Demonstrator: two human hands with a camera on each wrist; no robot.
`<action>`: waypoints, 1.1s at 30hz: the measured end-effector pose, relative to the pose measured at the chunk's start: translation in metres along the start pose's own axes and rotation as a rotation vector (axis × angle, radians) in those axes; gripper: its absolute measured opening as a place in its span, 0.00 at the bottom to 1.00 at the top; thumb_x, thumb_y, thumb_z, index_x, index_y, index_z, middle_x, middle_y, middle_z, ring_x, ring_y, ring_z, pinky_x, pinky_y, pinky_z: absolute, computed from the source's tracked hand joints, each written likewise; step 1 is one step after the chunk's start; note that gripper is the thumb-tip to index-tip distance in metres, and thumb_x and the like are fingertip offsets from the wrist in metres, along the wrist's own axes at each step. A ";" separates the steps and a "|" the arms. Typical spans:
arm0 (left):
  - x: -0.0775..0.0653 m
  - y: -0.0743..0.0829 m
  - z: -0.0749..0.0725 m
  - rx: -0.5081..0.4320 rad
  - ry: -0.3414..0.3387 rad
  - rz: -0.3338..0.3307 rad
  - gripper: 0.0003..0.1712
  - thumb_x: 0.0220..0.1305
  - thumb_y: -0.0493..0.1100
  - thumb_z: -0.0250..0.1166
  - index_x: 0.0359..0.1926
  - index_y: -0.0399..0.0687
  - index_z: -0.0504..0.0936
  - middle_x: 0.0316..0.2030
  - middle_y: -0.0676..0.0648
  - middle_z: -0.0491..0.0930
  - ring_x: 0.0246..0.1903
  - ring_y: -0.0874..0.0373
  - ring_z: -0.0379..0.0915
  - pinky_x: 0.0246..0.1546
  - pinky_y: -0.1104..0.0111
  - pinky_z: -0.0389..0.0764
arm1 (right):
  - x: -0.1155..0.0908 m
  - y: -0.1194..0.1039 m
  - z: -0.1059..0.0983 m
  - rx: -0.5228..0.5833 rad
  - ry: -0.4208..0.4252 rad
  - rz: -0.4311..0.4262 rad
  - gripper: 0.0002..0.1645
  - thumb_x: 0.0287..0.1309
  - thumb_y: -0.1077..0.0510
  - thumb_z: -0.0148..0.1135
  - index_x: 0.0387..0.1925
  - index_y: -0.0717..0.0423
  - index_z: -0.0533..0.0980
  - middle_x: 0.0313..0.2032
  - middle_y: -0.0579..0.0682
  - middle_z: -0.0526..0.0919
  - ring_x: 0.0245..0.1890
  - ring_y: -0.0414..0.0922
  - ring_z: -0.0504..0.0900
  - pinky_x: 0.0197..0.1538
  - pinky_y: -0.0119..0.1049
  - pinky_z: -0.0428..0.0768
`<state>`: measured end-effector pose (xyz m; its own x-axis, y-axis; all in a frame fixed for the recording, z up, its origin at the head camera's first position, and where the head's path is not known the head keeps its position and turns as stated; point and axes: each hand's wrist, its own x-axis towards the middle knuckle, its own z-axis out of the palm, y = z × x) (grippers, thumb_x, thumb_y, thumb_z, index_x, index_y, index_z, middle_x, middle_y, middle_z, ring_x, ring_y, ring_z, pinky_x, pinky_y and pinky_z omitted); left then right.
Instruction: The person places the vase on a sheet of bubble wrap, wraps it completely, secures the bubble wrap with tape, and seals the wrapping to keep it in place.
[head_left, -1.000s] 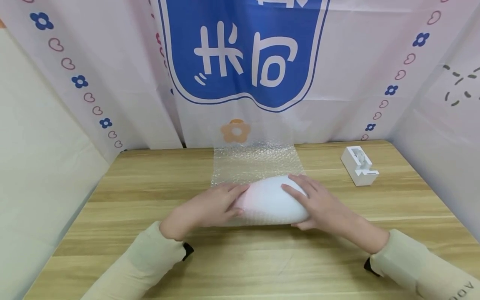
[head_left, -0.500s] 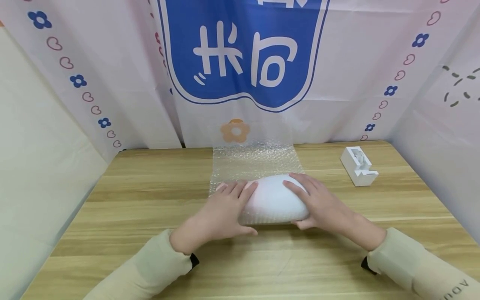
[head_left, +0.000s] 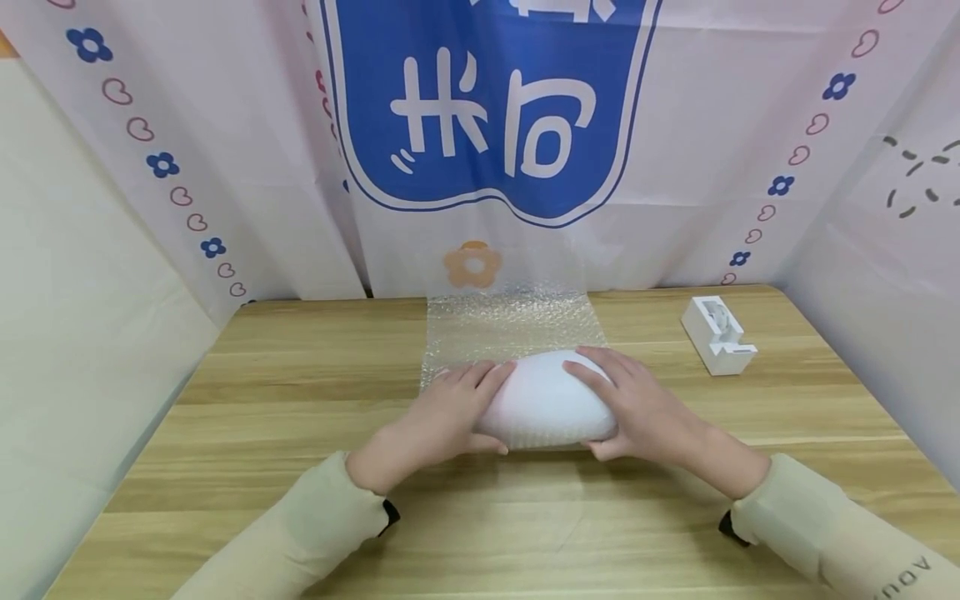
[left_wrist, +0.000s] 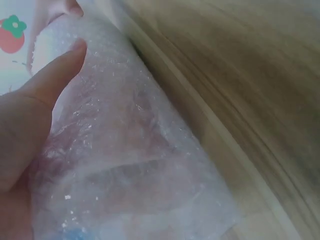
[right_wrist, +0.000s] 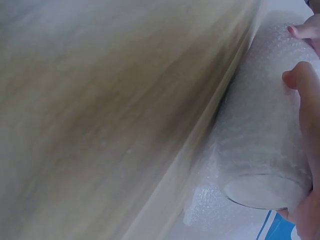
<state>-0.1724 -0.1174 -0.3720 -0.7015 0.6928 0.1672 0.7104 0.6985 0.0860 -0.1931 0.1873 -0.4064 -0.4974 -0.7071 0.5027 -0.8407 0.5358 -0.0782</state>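
A rounded white object, pinkish toward its left end (head_left: 551, 396), lies on its side on a sheet of bubble wrap (head_left: 517, 321). Bubble wrap covers its near side, and in the right wrist view its end (right_wrist: 260, 191) shows a round, glassy edge. I cannot tell its exact kind. My left hand (head_left: 446, 412) grips the left part, thumb in front and fingers over the top. With my right hand (head_left: 648, 408) I hold the right end the same way. In the left wrist view, loose bubble wrap (left_wrist: 130, 190) extends past the left thumb.
A white tape dispenser (head_left: 718, 335) stands at the right back of the wooden table (head_left: 285, 400). The flat wrap reaches the table's back edge, where a printed curtain (head_left: 405, 242) hangs. Pale fabric walls flank the left and right sides.
My left hand has shifted, moving its fingers further over the top and its thumb to the near side of the wrapped object. My right hand stays nearly in place.
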 end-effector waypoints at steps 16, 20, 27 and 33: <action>0.004 -0.009 -0.006 -0.033 0.009 0.063 0.56 0.52 0.63 0.75 0.74 0.37 0.67 0.55 0.35 0.79 0.52 0.42 0.80 0.53 0.52 0.82 | 0.009 -0.009 -0.008 -0.027 -0.086 0.047 0.72 0.29 0.30 0.84 0.71 0.60 0.63 0.70 0.67 0.65 0.67 0.68 0.68 0.65 0.66 0.69; 0.006 -0.010 -0.008 -0.054 0.006 0.067 0.56 0.52 0.63 0.75 0.74 0.38 0.67 0.53 0.35 0.79 0.51 0.43 0.80 0.52 0.53 0.82 | 0.007 -0.007 -0.006 -0.029 -0.065 0.044 0.67 0.35 0.30 0.82 0.70 0.60 0.64 0.69 0.66 0.67 0.64 0.67 0.71 0.62 0.66 0.72; 0.011 -0.010 -0.009 -0.069 -0.012 0.071 0.57 0.48 0.64 0.77 0.73 0.40 0.69 0.52 0.36 0.79 0.48 0.44 0.80 0.49 0.54 0.83 | 0.003 -0.001 -0.002 -0.035 -0.024 -0.014 0.62 0.51 0.20 0.65 0.70 0.61 0.64 0.67 0.66 0.68 0.63 0.66 0.72 0.60 0.65 0.74; 0.013 -0.012 -0.013 -0.101 -0.054 0.052 0.58 0.47 0.64 0.79 0.73 0.41 0.70 0.52 0.37 0.80 0.48 0.45 0.80 0.51 0.55 0.83 | 0.004 0.001 -0.001 -0.038 0.001 -0.040 0.60 0.54 0.18 0.59 0.70 0.59 0.65 0.66 0.66 0.70 0.61 0.66 0.74 0.59 0.65 0.75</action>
<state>-0.1890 -0.1193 -0.3581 -0.6638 0.7380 0.1214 0.7460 0.6418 0.1779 -0.1952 0.1855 -0.4040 -0.4630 -0.7283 0.5052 -0.8515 0.5237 -0.0254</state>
